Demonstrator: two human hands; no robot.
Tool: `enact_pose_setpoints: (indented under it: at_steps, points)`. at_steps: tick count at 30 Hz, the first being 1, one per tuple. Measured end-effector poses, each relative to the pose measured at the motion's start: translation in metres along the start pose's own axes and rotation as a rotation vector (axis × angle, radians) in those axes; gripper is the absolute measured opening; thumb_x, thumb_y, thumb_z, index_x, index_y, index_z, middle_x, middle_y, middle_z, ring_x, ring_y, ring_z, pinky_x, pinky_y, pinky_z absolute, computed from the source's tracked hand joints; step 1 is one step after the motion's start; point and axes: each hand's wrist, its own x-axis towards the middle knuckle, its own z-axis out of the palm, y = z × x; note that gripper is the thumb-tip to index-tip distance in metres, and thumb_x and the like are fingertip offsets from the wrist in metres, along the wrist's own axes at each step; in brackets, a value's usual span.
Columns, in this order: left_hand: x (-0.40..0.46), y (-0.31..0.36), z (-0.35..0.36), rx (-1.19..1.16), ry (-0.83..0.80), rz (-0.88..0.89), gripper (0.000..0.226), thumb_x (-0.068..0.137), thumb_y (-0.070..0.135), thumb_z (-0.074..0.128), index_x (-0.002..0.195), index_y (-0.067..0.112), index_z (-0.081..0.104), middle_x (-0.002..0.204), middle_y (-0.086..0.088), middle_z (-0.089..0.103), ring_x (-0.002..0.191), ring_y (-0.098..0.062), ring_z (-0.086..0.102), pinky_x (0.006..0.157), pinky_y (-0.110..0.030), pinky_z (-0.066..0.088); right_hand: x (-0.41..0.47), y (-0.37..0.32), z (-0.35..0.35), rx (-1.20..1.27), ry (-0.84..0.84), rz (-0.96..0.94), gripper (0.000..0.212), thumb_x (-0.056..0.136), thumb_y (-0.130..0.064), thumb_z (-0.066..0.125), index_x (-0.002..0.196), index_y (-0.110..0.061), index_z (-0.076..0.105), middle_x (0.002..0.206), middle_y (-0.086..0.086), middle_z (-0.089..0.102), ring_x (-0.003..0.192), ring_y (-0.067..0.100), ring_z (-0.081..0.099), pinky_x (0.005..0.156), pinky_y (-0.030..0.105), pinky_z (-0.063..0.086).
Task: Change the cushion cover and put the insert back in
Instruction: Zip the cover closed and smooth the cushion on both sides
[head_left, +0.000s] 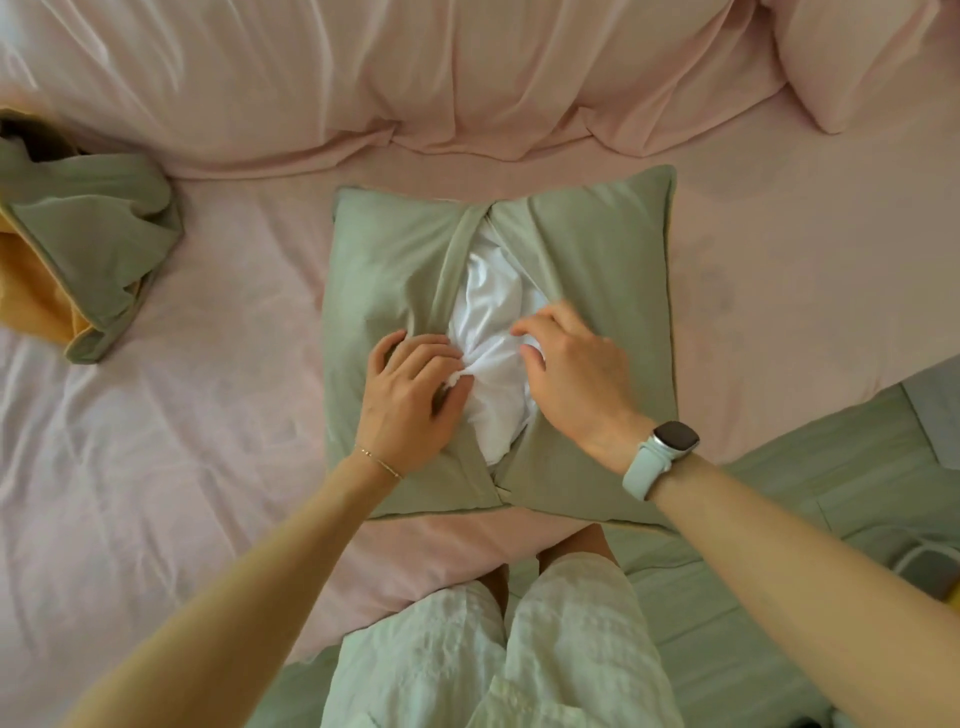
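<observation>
While the left hand (410, 395) pinches it, the insert (493, 332) lies between both hands

No text, label, brand, number or sign can be read anywhere in this view. The watch (675, 440) on the wrist behind the right hand (574, 371) shows only a dark, blank face, and the fabrics under and around both hands carry no print or tag that can be made out.
</observation>
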Motion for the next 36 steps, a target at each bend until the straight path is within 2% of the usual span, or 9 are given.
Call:
enact_pose_setpoints:
  at_steps: [4, 9, 12, 16, 18, 22, 27, 33, 36]
  points:
    - [-0.004, 0.0, -0.023, -0.037, 0.098, -0.015, 0.017, 0.083, 0.018, 0.059, 0.075, 0.005, 0.065, 0.083, -0.005, 0.067, 0.1, -0.016, 0.057, 0.09, -0.033, 0.039, 0.009, -0.015, 0.005, 0.101, -0.008, -0.109, 0.038, 0.093, -0.017, 0.05, 0.131, -0.019, 0.05, 0.132, 0.0, 0.049, 0.103, 0.03, 0.058, 0.071, 0.038, 0.045]
    - [-0.001, -0.005, -0.042, 0.08, 0.005, -0.062, 0.021, 0.084, 0.029, 0.054, 0.081, 0.011, 0.066, 0.086, -0.003, 0.063, 0.101, -0.02, 0.055, 0.083, -0.032, 0.036, 0.044, -0.025, 0.02, -0.117, -0.161, -0.07, 0.049, 0.097, -0.027, 0.04, 0.144, -0.023, 0.028, 0.137, 0.001, 0.042, 0.102, 0.034, 0.056, 0.071, 0.036, 0.039]
    - [0.009, -0.003, -0.041, 0.037, -0.082, -0.337, 0.04, 0.088, 0.042, 0.039, 0.097, 0.015, 0.067, 0.096, -0.002, 0.062, 0.1, -0.026, 0.051, 0.08, -0.034, 0.038, 0.057, -0.028, 0.031, -0.1, -0.193, -0.096, 0.029, 0.094, -0.017, 0.04, 0.119, -0.017, 0.055, 0.119, 0.006, 0.054, 0.101, 0.033, 0.056, 0.068, 0.032, 0.032]
    - [0.01, -0.007, -0.027, 0.256, -0.215, -0.334, 0.049, 0.078, 0.056, 0.042, 0.109, 0.026, 0.065, 0.108, -0.002, 0.06, 0.104, -0.03, 0.049, 0.076, -0.037, 0.041, 0.043, 0.002, 0.024, -0.158, -0.134, -0.347, 0.008, 0.068, -0.01, 0.068, 0.074, -0.007, 0.063, 0.076, 0.012, 0.057, 0.054, 0.033, 0.06, 0.047, 0.026, 0.029]
    - [0.012, 0.004, -0.01, 0.408, -0.255, -0.242, 0.045, 0.069, 0.056, 0.056, 0.103, 0.028, 0.067, 0.103, -0.006, 0.058, 0.099, -0.027, 0.041, 0.074, -0.038, 0.039, 0.039, 0.025, 0.02, -0.276, -0.129, -0.344, 0.026, 0.056, -0.009, 0.082, 0.076, -0.009, 0.065, 0.074, 0.011, 0.057, 0.054, 0.03, 0.06, 0.044, 0.023, 0.033]
    - [0.04, 0.012, 0.026, 0.639, -0.241, -0.136, 0.029, 0.047, 0.038, 0.078, 0.068, 0.021, 0.068, 0.087, -0.005, 0.057, 0.09, -0.025, 0.035, 0.083, -0.039, 0.026, 0.024, 0.03, 0.016, -0.104, 0.079, -0.236, 0.03, 0.071, -0.003, 0.065, 0.1, -0.006, 0.056, 0.093, 0.015, 0.054, 0.068, 0.031, 0.058, 0.046, 0.027, 0.04]
    - [0.062, -0.016, 0.027, 0.661, -0.308, -0.158, 0.017, 0.048, 0.034, 0.075, 0.046, 0.022, 0.064, 0.075, -0.002, 0.054, 0.079, -0.022, 0.03, 0.077, -0.038, 0.024, 0.0, 0.042, 0.012, -0.248, 0.069, -0.542, 0.022, 0.082, -0.02, 0.042, 0.073, -0.011, 0.06, 0.072, 0.004, 0.058, 0.065, 0.024, 0.052, 0.062, 0.03, 0.033]
    - [0.033, 0.003, 0.001, 0.25, 0.023, -0.229, 0.017, 0.078, 0.023, 0.056, 0.08, 0.013, 0.07, 0.097, -0.011, 0.057, 0.091, -0.026, 0.038, 0.082, -0.038, 0.034, -0.02, 0.031, 0.013, -0.404, -0.043, -0.666, 0.015, 0.078, -0.024, 0.061, 0.066, -0.016, 0.066, 0.068, -0.002, 0.06, 0.069, 0.021, 0.053, 0.066, 0.033, 0.029]
    - [0.003, 0.033, -0.013, 0.213, 0.047, -0.009, 0.024, 0.077, 0.008, 0.06, 0.1, 0.013, 0.063, 0.107, -0.01, 0.054, 0.1, -0.029, 0.046, 0.085, -0.041, 0.037, -0.03, 0.037, 0.015, -0.45, -0.09, -0.637, 0.011, 0.068, -0.021, 0.069, 0.061, -0.015, 0.063, 0.063, -0.001, 0.057, 0.067, 0.021, 0.053, 0.066, 0.034, 0.026]
